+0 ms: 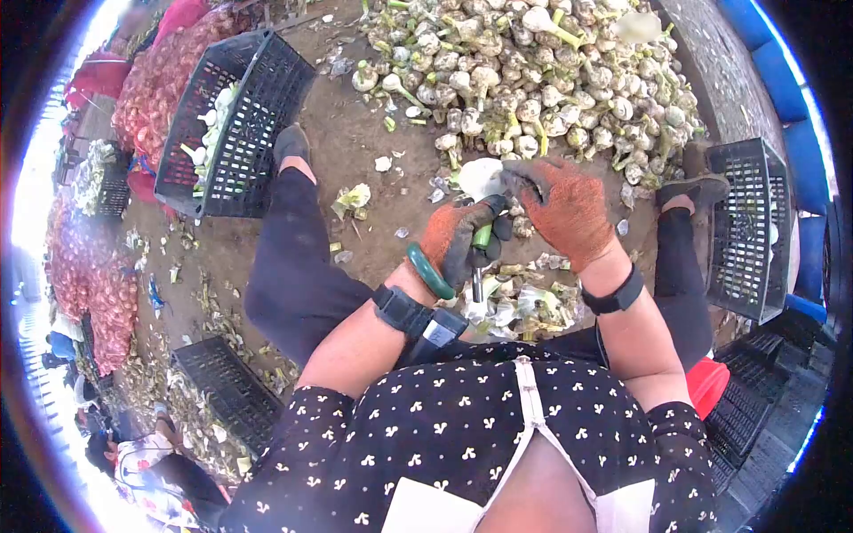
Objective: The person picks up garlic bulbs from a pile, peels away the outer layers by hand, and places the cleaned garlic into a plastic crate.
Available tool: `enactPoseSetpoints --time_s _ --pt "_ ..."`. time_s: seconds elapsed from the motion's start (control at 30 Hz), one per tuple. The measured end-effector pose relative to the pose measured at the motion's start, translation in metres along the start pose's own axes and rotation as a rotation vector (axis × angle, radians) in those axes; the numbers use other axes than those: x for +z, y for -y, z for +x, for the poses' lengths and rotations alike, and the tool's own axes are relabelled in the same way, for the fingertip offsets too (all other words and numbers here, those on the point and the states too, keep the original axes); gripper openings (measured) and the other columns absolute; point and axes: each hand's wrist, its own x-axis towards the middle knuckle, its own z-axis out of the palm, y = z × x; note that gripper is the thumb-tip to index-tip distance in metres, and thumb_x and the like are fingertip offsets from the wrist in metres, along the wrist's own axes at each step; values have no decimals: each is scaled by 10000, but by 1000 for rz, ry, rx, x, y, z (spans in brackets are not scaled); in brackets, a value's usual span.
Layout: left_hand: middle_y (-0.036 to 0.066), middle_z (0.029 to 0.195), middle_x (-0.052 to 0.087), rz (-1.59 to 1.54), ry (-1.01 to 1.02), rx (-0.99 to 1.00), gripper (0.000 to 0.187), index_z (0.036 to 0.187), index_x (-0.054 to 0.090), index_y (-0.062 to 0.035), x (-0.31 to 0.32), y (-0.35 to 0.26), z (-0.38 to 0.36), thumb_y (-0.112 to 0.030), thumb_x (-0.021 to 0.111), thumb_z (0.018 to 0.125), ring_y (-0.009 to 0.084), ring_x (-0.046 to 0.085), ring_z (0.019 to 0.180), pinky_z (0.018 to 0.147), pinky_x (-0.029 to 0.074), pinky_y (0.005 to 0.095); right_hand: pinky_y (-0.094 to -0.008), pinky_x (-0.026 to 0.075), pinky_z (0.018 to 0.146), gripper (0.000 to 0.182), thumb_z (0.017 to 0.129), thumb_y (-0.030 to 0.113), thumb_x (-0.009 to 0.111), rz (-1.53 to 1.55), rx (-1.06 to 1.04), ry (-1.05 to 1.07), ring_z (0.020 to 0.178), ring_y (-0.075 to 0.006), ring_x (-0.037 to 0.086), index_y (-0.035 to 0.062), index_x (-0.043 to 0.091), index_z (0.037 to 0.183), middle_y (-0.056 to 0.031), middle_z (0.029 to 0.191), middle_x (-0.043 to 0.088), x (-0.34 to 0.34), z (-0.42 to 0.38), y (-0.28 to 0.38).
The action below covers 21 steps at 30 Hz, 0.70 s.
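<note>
My left hand [458, 238], in an orange and black glove, grips green-handled shears [481, 242] with the blades pointing down. My right hand [564, 206], also gloved, holds a white garlic bulb [480, 176] just above the left hand. A big heap of garlic bulbs with stalks [524, 80] lies on the dirt floor right beyond both hands. Cut stalks and skins [524, 302] are piled between my legs.
A black plastic crate [233, 120] with a few bulbs stands at the left, another black crate [745, 226] at the right by my foot. Red mesh sacks of garlic [155, 80] lie at the far left. An upturned crate [227, 386] sits lower left. Another person [147, 462] crouches at the bottom left.
</note>
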Motion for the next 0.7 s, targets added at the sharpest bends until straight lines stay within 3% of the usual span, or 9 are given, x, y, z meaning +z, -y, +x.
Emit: enactPoseSetpoints --time_s 0.07,0.17,0.23,0.33,0.37,0.43,0.47,0.53,0.7 --pt "43 737 592 42 -5 -44 262 1019 567 -16 -2 2 1 -237 488 901 76 509 528 419 370 179 -416 485 675 228 755 213 607 -11 131 193 802 -335 601 76 609 937 -162 906 621 -10 7 3" --pt "35 687 568 41 101 -9 229 970 552 -11 -5 7 2 -214 480 890 86 482 480 381 338 197 -423 482 658 221 802 241 558 -240 182 333 794 -331 602 90 586 960 -165 884 621 10 11 -41" --pt "44 676 568 -276 158 -89 280 1023 536 15 -1 1 -4 -215 428 905 103 479 463 373 341 201 -431 478 658 268 831 238 518 -328 329 475 794 -336 601 91 552 1052 -186 901 615 7 12 -54" --pt "54 660 564 -354 210 -57 349 1091 507 36 -11 4 4 -250 398 924 121 465 427 355 336 209 -408 479 758 350 797 130 547 72 340 120 905 -330 595 89 531 1144 -222 963 605 13 0 -60" --pt "56 653 561 -419 234 -92 361 1101 500 40 -12 4 7 -261 403 926 123 460 417 349 332 211 -408 479 758 350 797 130 547 68 344 116 905 -330 595 89 531 1144 -222 963 605 18 -3 -56" --pt "55 637 552 -463 241 -128 360 1083 507 28 -9 6 12 -283 418 924 123 452 405 342 332 214 -393 494 646 258 760 165 568 862 360 -71 766 -316 611 104 618 1005 -146 873 636 26 -4 -34" --pt "55 633 549 -434 204 -135 348 1076 512 20 -4 6 11 -280 427 922 121 451 403 342 332 213 -393 494 646 258 760 165 568 858 367 -78 766 -316 611 104 618 1005 -146 873 636 19 -6 -27" --pt "51 619 542 -350 179 -135 325 1066 522 -1 -3 7 7 -278 446 916 115 448 399 343 340 206 -394 495 628 202 759 207 601 304 67 -70 755 -313 607 106 628 932 -134 894 631 -1 -6 -13" --pt "33 597 542 -268 126 -136 381 1117 495 32 0 10 5 -290 447 918 87 463 407 338 342 193 -395 492 627 222 770 215 584 25 161 87 747 -318 607 66 602 933 -140 861 632 6 2 -31"
